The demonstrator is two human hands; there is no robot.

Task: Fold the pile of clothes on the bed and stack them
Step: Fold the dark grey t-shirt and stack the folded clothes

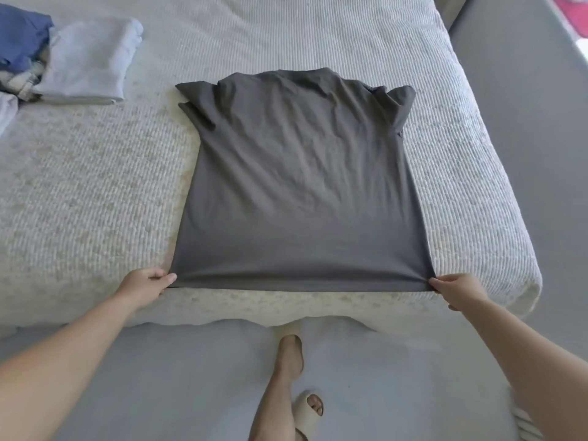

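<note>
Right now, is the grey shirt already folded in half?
No, the grey shirt lies spread flat, each hand pinching a hem corner.

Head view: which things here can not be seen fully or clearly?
- Clothes pile, head view: cut off by the left edge; item count unclear.
- Grey T-shirt: its underside lies against the bed; the sleeves are bunched, so their shape is unclear.
- Left hand and right hand: the fingers under the hem corners are hidden by fabric.

A white ribbed bed [95,192] carries a grey T-shirt [299,186] and folded clothes [86,62].
</note>
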